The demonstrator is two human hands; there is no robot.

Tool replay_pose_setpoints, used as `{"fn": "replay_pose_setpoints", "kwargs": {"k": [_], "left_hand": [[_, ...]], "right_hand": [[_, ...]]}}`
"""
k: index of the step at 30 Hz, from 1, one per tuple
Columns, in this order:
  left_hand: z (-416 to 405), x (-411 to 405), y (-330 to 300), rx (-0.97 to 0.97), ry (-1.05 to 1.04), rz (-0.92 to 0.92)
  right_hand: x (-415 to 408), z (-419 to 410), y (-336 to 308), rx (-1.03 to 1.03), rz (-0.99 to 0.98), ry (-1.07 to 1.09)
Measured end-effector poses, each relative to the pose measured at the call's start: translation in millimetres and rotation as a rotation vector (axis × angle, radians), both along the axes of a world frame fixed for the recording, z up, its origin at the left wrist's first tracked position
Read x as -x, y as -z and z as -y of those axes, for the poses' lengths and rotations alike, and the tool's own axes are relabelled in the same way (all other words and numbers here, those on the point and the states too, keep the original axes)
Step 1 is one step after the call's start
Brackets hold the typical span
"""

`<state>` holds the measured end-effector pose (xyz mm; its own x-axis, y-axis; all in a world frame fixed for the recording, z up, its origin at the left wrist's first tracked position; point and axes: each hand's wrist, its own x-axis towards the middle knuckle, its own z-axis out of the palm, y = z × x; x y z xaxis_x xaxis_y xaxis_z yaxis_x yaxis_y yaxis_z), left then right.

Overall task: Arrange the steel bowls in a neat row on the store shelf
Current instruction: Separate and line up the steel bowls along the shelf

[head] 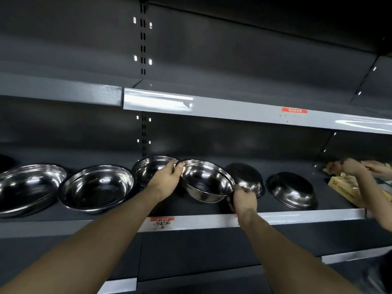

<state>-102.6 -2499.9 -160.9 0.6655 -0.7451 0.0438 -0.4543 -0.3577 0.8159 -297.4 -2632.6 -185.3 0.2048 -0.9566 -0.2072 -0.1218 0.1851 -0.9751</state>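
Observation:
Several steel bowls stand in a row on the dark shelf (297,216). I hold one steel bowl (206,182) tilted toward me, a little above the shelf. My left hand (167,179) pinches its left rim and my right hand (242,198) grips its right rim. Just left of it sits another bowl (148,168), partly hidden behind my left hand. Two larger bowls (97,187) (29,185) lean further left. To the right, two bowls (247,177) (291,189) lie tilted.
An upper shelf (233,109) with a red label overhangs the row. Another person's hands (350,166) reach in at the far right over a yellowish box (343,187). A price tag (162,222) sits on the shelf's front edge.

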Motion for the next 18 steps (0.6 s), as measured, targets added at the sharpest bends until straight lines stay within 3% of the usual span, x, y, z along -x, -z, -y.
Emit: {"fn": "replay_pose_setpoints", "kwargs": {"k": [4,8,11,18], "left_hand": [[-28,-24,-18,-0.265,-0.026,0.446],[-65,-49,-24,-0.493,-0.065,0.705],[-92,-63,-24,-0.571,-0.098,0.756],[-133,-73,-16,-0.648,-0.21,0.668]], "right_hand": [[-21,1,-6,0.019,0.057,-0.003],[-57,-4,-7,0.019,0.121,-0.04],[-87,-14,-4,0.039,0.122,-0.097],[-149,-50,6,0.083,0.076,-0.199]]}}
